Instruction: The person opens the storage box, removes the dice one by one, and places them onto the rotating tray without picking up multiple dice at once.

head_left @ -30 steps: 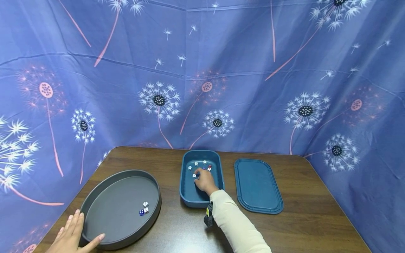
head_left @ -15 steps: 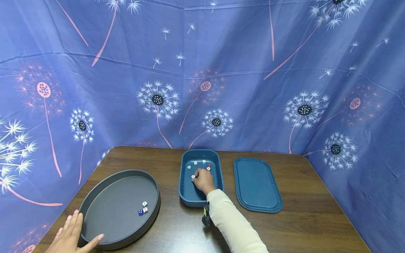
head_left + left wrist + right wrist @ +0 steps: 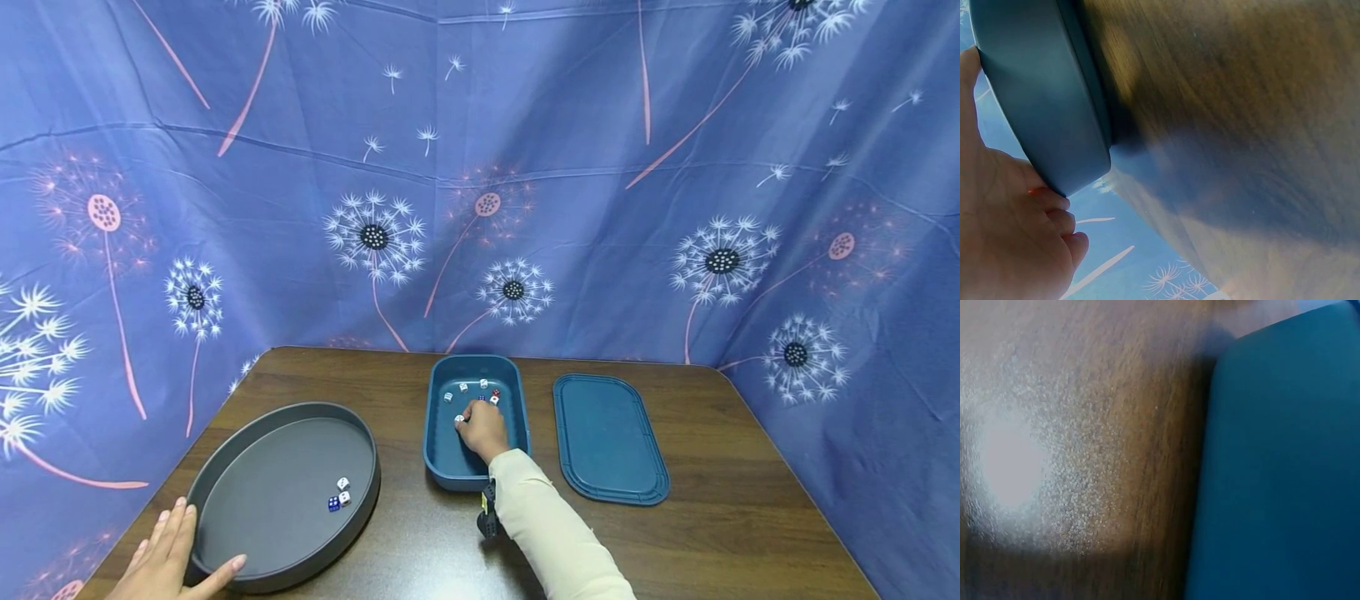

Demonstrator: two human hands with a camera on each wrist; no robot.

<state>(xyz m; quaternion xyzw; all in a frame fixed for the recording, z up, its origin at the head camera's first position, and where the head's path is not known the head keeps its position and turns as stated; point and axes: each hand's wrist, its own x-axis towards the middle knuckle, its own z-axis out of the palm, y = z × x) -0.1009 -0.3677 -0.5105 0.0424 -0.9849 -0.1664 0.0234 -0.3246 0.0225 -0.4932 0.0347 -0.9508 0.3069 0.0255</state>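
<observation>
In the head view my right hand (image 3: 483,429) reaches into a blue rectangular box (image 3: 440,454). Thumb and fingers pinch a white die (image 3: 459,419), partly covered by the fingertips. Several more dice lie farther back in the box, among them a white die (image 3: 462,387) and a red die (image 3: 496,392). My left hand (image 3: 167,557) rests with fairly straight fingers against the rim of a round dark grey tray (image 3: 318,567). That tray holds a blue die (image 3: 333,503) and two white dice (image 3: 343,483). The left wrist view shows the hand (image 3: 1013,231) touching the tray's side wall (image 3: 1047,94).
A flat blue lid (image 3: 611,437) lies on the brown wooden table (image 3: 720,517), right of the box. A blue cloth (image 3: 600,208) with dandelion prints hangs behind the table and at both sides. In the right wrist view, only the box's outer wall (image 3: 1285,462) and tabletop appear.
My right thumb and fingers have closed on the white die from a wider spread around it. The left hand stays on the tray rim. The head view shifted slightly.
</observation>
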